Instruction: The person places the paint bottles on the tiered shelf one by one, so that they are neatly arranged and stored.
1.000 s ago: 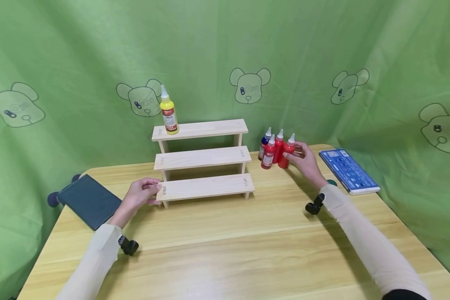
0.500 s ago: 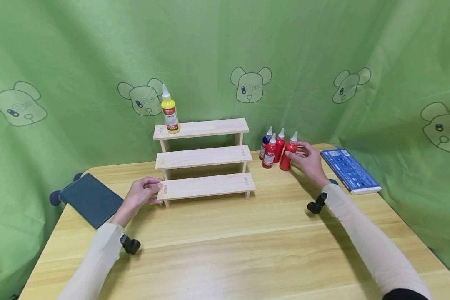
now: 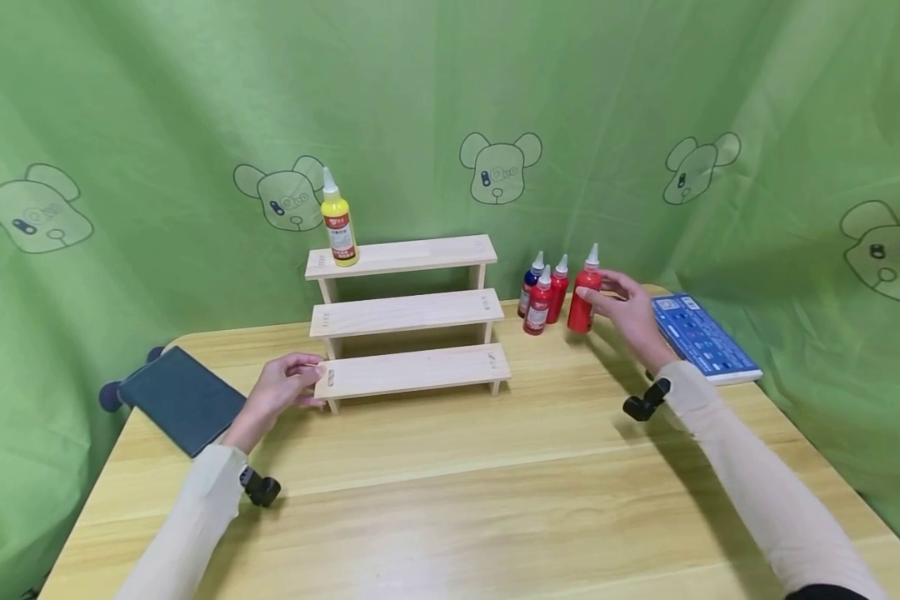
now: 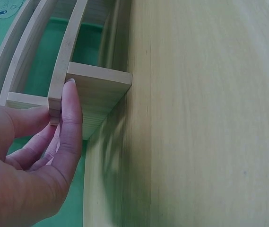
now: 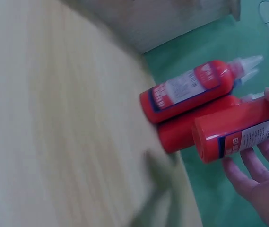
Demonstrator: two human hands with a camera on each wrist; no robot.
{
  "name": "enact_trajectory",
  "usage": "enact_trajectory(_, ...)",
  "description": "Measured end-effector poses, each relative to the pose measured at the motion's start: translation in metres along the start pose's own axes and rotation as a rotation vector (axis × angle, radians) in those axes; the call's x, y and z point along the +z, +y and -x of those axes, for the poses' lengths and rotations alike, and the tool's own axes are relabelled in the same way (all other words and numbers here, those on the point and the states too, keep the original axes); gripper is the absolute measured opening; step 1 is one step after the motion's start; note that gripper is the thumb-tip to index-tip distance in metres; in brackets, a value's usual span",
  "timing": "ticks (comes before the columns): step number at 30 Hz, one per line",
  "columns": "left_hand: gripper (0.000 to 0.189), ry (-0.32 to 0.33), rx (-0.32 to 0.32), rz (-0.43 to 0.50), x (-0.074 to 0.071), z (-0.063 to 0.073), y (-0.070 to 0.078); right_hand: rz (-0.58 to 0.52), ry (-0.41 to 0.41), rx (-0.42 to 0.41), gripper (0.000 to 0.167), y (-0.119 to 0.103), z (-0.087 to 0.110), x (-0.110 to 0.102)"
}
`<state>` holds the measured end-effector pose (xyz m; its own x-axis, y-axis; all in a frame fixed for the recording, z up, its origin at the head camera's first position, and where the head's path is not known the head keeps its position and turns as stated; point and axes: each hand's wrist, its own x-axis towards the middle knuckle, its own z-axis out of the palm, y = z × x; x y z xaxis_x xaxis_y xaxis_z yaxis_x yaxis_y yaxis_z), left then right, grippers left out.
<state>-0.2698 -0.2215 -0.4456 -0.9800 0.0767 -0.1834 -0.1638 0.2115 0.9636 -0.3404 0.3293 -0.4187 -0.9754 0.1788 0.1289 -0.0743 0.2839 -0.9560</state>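
A three-tier wooden shelf (image 3: 412, 372) stands at the back of the table. My left hand (image 3: 279, 389) pinches the left end of its lowest board, thumb on top and fingers beneath, as the left wrist view shows (image 4: 39, 156). My right hand (image 3: 630, 312) grips a red paint bottle (image 3: 583, 302) with a white nozzle, upright and lifted a little off the table. Beside it stand two more red bottles, the front one (image 3: 537, 310) and the rear one (image 3: 558, 296), and a dark blue bottle (image 3: 528, 287). A yellow bottle (image 3: 340, 233) sits on the top tier's left end.
A dark flat notebook-like item (image 3: 183, 400) lies at the table's left edge. On the right is a blue-and-white flat pack (image 3: 708, 337), partly behind the right wrist. A green curtain (image 3: 405, 100) with bear drawings hangs close behind the table.
My right hand has drawn the red bottle away from the other bottles, to the right, and raised it off the table. The left hand stays on the shelf's end.
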Motion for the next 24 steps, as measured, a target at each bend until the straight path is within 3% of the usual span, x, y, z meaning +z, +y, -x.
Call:
enact_trajectory(10,0.042,-0.002,-0.002,0.004,-0.001,0.001,0.001,-0.125,0.003,-0.003,0.059,-0.033,-0.001,0.003)
enact_trajectory(16,0.041,0.004,-0.003,0.014,0.000,-0.001,0.001,-0.150,-0.023,-0.048,0.058,-0.057,0.002,0.005)
enact_trajectory(24,0.040,0.004,-0.002,0.011,0.000,-0.001,0.000,-0.105,-0.067,-0.112,0.057,-0.086,0.003,0.012)
